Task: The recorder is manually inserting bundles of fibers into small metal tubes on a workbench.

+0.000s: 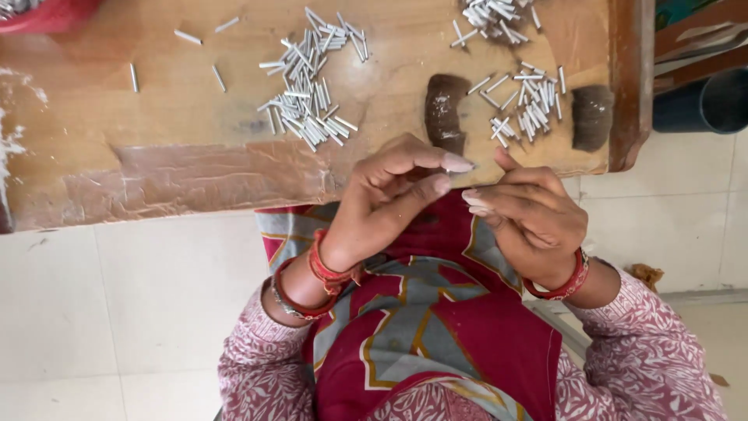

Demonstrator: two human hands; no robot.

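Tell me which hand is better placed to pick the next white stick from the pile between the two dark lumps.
Right, probably. The right hand sits just below that pile of white sticks at the board's edge, while the left hand is further left, with the dark lump between it and the pile.

Worn wood, pale sticks

The wooden board (187, 156) looks matt and scuffed; the small white sticks (308, 82) seem smooth, the patterned cloth (436, 327) soft.

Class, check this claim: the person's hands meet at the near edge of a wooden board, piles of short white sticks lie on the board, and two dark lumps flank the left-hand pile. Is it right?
One detail is wrong. In the head view the two dark lumps flank the right-hand pile, not the left-hand pile. The left hand and right hand do meet at the wooden board.
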